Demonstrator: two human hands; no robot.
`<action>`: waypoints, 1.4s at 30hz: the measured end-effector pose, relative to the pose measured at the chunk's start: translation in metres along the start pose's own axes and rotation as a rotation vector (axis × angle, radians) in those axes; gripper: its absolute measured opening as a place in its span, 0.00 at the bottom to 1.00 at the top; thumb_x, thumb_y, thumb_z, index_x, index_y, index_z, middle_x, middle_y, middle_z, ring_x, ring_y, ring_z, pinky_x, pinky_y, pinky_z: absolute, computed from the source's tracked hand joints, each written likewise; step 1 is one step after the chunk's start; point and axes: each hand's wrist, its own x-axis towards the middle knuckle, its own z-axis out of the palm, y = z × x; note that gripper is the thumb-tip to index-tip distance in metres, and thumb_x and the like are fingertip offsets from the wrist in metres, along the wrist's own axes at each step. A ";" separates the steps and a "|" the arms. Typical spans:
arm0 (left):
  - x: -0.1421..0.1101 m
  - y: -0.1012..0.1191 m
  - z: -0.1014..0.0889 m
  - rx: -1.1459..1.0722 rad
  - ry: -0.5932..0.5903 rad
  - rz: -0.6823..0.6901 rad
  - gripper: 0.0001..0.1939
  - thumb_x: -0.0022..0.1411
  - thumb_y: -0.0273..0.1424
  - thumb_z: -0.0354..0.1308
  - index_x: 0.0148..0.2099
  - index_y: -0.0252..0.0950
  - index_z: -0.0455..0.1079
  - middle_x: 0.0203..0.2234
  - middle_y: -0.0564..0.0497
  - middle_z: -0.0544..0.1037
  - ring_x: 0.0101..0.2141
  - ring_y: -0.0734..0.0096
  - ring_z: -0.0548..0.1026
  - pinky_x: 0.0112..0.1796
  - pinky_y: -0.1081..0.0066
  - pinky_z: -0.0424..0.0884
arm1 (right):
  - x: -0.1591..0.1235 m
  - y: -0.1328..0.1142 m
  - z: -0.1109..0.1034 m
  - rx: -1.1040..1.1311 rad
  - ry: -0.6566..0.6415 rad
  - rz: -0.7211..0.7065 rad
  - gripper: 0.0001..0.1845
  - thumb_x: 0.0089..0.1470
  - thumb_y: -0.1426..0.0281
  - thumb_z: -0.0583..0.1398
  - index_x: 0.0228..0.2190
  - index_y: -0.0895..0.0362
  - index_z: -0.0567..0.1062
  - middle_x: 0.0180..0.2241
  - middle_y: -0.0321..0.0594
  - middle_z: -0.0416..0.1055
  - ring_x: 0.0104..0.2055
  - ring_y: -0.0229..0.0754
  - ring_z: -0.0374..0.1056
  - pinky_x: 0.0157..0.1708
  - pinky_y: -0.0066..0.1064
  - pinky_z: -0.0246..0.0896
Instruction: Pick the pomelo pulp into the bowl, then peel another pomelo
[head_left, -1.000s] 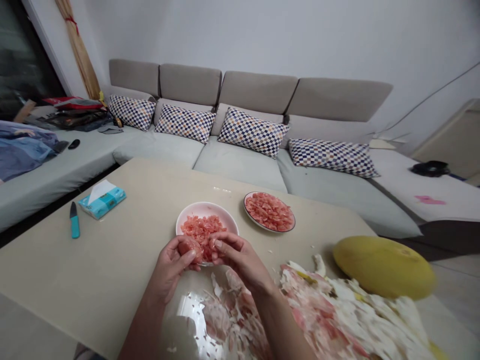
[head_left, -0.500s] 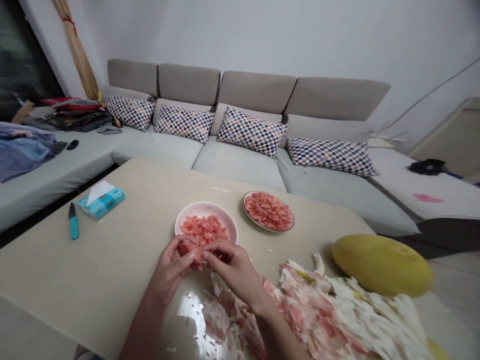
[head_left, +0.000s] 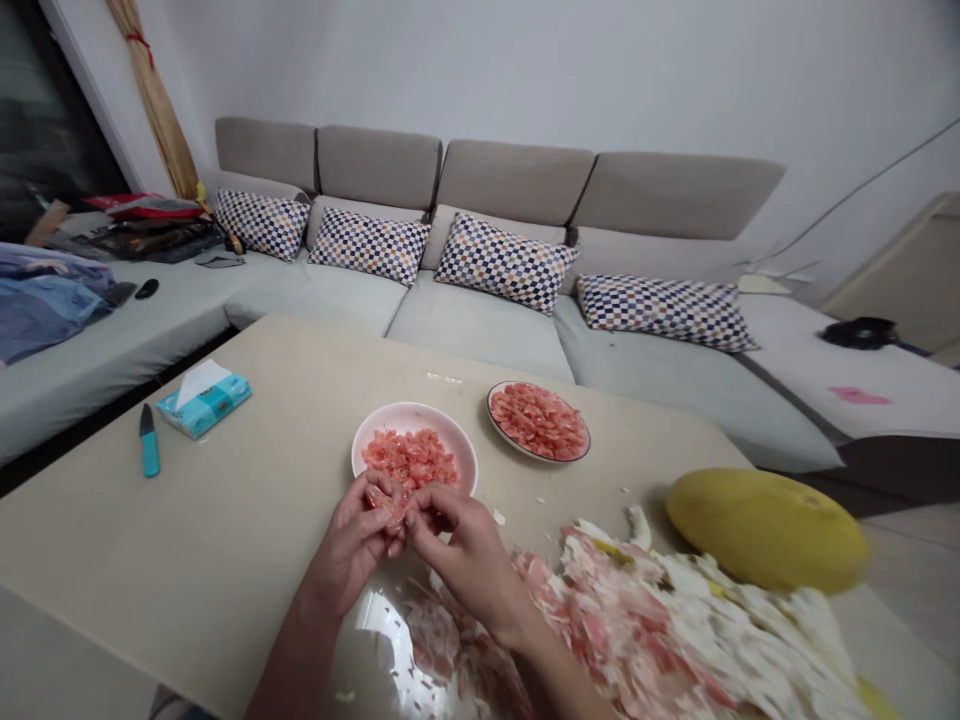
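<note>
My left hand (head_left: 346, 548) is closed around a pink pomelo segment (head_left: 385, 502) at the near rim of a white bowl (head_left: 466, 462). Thumb and forefinger of my right hand (head_left: 461, 548) pinch the segment's right side, so the fingertips of both hands nearly meet. Loose pomelo pulp (head_left: 411, 455) fills the middle of the bowl. Behind it to the right, a dark-rimmed plate (head_left: 577, 459) carries a heap of similar pulp (head_left: 538, 420). Below my right hand lie thin membranes (head_left: 442, 640) and scattered seeds, partly covered by my forearm.
Pomelo peel and pith (head_left: 675, 620) are piled on the table's right side, beside a whole yellow pomelo (head_left: 765, 530). A teal-handled knife (head_left: 150, 450) and a tissue pack (head_left: 210, 402) lie at the left. A sofa (head_left: 480, 325) runs along the far edge.
My right hand has moved left from over the bowl to the segment and now pinches it. My left hand keeps its hold and has turned slightly.
</note>
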 end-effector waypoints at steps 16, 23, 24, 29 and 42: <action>-0.001 0.000 -0.005 0.081 0.077 0.015 0.20 0.57 0.34 0.65 0.51 0.39 0.67 0.42 0.47 0.73 0.39 0.68 0.73 0.40 0.67 0.71 | -0.015 -0.011 -0.047 -0.243 -0.333 0.027 0.04 0.53 0.74 0.60 0.29 0.54 0.76 0.31 0.35 0.74 0.30 0.37 0.67 0.30 0.26 0.58; 0.004 -0.008 -0.012 0.385 0.237 0.106 0.21 0.51 0.36 0.71 0.46 0.37 0.70 0.40 0.48 0.77 0.42 0.67 0.75 0.45 0.70 0.70 | -0.018 -0.015 -0.045 -0.265 -0.106 0.050 0.02 0.54 0.72 0.62 0.29 0.55 0.73 0.27 0.33 0.71 0.29 0.37 0.64 0.29 0.27 0.58; 0.005 -0.007 -0.011 0.408 0.226 0.115 0.21 0.51 0.36 0.71 0.45 0.37 0.70 0.40 0.48 0.77 0.42 0.67 0.75 0.45 0.70 0.70 | -0.017 -0.014 -0.042 -0.249 -0.065 0.008 0.05 0.55 0.72 0.62 0.36 0.54 0.74 0.33 0.35 0.73 0.33 0.38 0.66 0.34 0.28 0.60; 0.002 -0.003 -0.004 0.470 0.146 0.088 0.19 0.50 0.35 0.71 0.42 0.37 0.70 0.38 0.49 0.78 0.39 0.66 0.77 0.42 0.70 0.72 | -0.005 -0.006 -0.027 -0.113 0.050 0.035 0.15 0.52 0.64 0.67 0.42 0.52 0.75 0.41 0.38 0.73 0.37 0.40 0.68 0.36 0.30 0.63; -0.002 0.001 -0.005 0.467 0.120 0.021 0.17 0.50 0.35 0.70 0.41 0.37 0.73 0.35 0.50 0.77 0.36 0.68 0.75 0.39 0.70 0.73 | 0.007 0.008 -0.030 0.091 -0.053 0.070 0.11 0.56 0.61 0.63 0.31 0.55 0.81 0.35 0.41 0.77 0.39 0.43 0.70 0.42 0.35 0.64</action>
